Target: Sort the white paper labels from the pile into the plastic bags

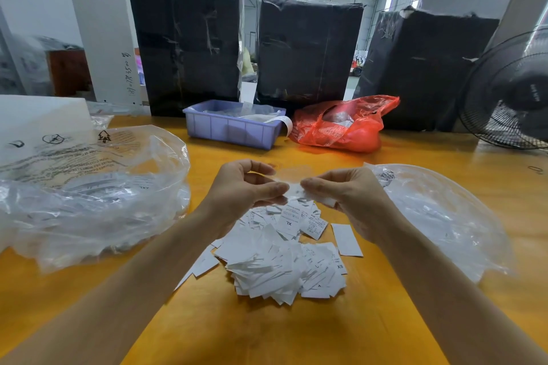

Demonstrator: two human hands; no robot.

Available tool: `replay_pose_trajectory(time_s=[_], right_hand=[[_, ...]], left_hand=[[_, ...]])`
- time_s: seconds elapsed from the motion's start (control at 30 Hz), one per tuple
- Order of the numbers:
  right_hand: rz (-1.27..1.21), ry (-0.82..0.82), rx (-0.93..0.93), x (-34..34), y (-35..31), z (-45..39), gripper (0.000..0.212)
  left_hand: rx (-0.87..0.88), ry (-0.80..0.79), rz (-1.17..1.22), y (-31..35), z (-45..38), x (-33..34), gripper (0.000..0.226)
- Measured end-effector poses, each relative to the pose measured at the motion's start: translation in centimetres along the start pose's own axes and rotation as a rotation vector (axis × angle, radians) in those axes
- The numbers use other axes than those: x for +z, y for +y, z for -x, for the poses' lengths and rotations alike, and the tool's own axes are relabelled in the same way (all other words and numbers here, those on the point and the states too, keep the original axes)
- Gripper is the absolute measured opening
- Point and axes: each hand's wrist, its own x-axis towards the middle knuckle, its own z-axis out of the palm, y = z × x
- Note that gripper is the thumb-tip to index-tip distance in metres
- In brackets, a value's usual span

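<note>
A heap of white paper labels (284, 258) with size prints such as XL and XS lies on the yellow table in front of me. My left hand (246, 187) and my right hand (341, 190) hover just above the heap's far end. Between them they pinch a blurred white label (292, 191), fingertips almost meeting. A crumpled clear plastic bag (89, 195) with labels inside lies to the left. A second clear plastic bag (439, 216) lies to the right, also holding some labels.
A lilac plastic bin (231, 127) and a red plastic bag (341, 127) sit at the table's far side before three black wrapped bales (305, 50). A black fan (510, 92) stands at the right. A rubber band (535, 169) lies near the right edge.
</note>
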Motion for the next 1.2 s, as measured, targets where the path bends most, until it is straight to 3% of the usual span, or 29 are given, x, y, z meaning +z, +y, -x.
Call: replay_pose_trajectory(time_s=[0.13,0.27,0.4,0.53,0.63,0.73,0.77,0.83,0.97,1.2], right_hand=[[-0.007,-0.015,-0.039,0.1,-0.1,0.1,0.029],[0.075,-0.081,-0.051,0.1,-0.1,0.2,0.033],[0.181,-0.138,-0.059,0.5,-0.2,0.4,0.027],[0.25,-0.191,-0.046,0.5,-0.6,0.5,0.036],[0.268,-0.131,-0.071,-0.3,-0.9,0.4,0.033],[0.207,0.032,-0.258,-1.2,-1.6,0.3,0.014],[0.18,0.047,-0.308,-1.4,-1.8,0.3,0.021],[0.16,0.019,-0.354,-1.6,-2.1,0.5,0.032],[0.248,-0.056,-0.39,-0.7,-2.0,0.9,0.025],[0.371,-0.002,-0.414,-0.4,-1.5,0.6,0.021]], left_hand=[[-0.008,-0.026,-0.005,0.0,0.0,0.0,0.049],[0.047,-0.121,-0.193,0.2,0.2,0.0,0.056],[0.119,-0.171,-0.281,0.1,0.6,0.4,0.041],[0.068,-0.136,-0.239,-0.1,0.4,0.3,0.03],[-0.002,-0.083,-0.122,0.0,0.2,0.2,0.019],[-0.029,-0.057,-0.11,0.0,0.2,0.0,0.013],[-0.036,-0.051,-0.107,0.0,0.1,0.0,0.012],[-0.048,-0.048,-0.103,-0.1,0.1,0.0,0.012],[-0.06,-0.054,-0.093,-0.3,0.1,0.0,0.017],[-0.079,-0.096,-0.14,-0.3,0.2,0.3,0.025]])
